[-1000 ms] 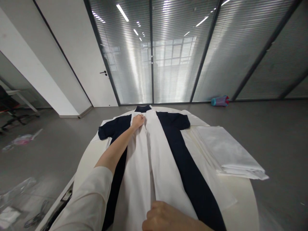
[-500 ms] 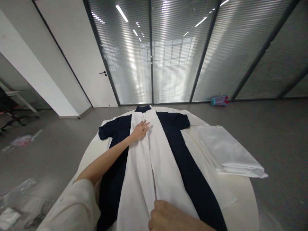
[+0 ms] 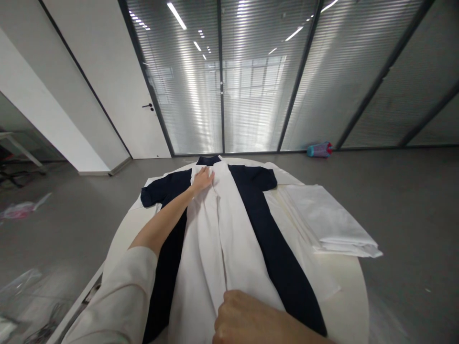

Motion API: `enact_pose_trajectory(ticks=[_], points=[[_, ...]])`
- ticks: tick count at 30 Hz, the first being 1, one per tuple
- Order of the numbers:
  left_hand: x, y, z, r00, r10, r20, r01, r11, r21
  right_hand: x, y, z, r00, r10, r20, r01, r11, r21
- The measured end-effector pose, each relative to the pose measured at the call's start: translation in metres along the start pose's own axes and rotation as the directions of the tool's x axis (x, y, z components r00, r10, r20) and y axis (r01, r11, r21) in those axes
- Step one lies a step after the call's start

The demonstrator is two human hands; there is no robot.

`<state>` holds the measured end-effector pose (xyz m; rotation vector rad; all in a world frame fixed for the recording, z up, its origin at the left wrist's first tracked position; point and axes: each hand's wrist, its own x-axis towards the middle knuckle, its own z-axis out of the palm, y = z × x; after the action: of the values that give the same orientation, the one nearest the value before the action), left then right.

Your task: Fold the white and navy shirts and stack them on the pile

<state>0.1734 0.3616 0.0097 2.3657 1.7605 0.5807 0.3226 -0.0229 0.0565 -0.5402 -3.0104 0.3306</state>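
Our black and white shirt lies flat on the counter, not folded yet; our left hand presses near its collar, fingers flat and open; our right hand is curled shut, pinching its near edge.

No readable text, label, brand, number or sign anywhere in view; plain, unmarked cloth on the black-and-white garment spread over the counter; no print or tag legible on the folded white cloth beside it; blue-and-pink container on the floor by the glass wall too small and too far off to read.
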Motion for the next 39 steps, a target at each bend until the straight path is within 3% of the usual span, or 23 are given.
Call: enact_pose_trajectory(ticks=[6, 10, 14, 19, 22, 26, 31, 35, 39], points=[[0.012, -0.003, 0.017, 0.999, -0.031, 0.036, 0.031, 0.999, 0.009, -0.001, 0.003, 0.003, 1.0, 0.007, -0.013, -0.006, 1.0, 0.029], [0.011, -0.005, 0.012, 0.994, -0.031, 0.102, 0.033, 0.999, -0.014, -0.001, 0.003, -0.001, 1.0, 0.024, -0.017, -0.023, 0.998, 0.054], [-0.012, 0.003, 0.006, 0.994, 0.034, 0.103, -0.03, 0.999, -0.036, 0.001, 0.002, -0.005, 1.0, 0.016, 0.014, -0.016, 0.998, 0.056], [-0.057, 0.027, 0.02, 0.991, 0.104, 0.079, -0.103, 0.994, -0.019, 0.003, -0.001, -0.001, 1.0, 0.016, 0.027, -0.016, 1.0, 0.009], [-0.065, 0.036, 0.026, 0.993, 0.089, 0.079, -0.088, 0.996, -0.008, 0.003, -0.002, -0.001, 0.999, 0.02, 0.03, -0.02, 1.0, -0.011], [-0.044, 0.027, 0.016, 0.996, 0.046, 0.081, -0.046, 0.999, 0.0, 0.002, -0.002, -0.006, 1.0, 0.02, 0.011, -0.02, 1.0, -0.008], [-0.01, -0.01, -0.004, 0.997, -0.07, 0.02, 0.068, 0.996, 0.065, -0.001, 0.002, -0.006, 1.0, 0.016, -0.016, -0.015, 0.999, 0.046], [0.001, -0.032, 0.001, 0.99, -0.107, 0.09, 0.098, 0.99, 0.099, -0.003, 0.003, 0.0, 0.999, -0.004, -0.031, 0.005, 0.999, 0.04], [0.004, -0.035, 0.006, 0.984, -0.124, 0.126, 0.11, 0.987, 0.113, -0.004, 0.003, 0.001, 1.0, -0.012, -0.012, 0.013, 1.0, 0.02]])
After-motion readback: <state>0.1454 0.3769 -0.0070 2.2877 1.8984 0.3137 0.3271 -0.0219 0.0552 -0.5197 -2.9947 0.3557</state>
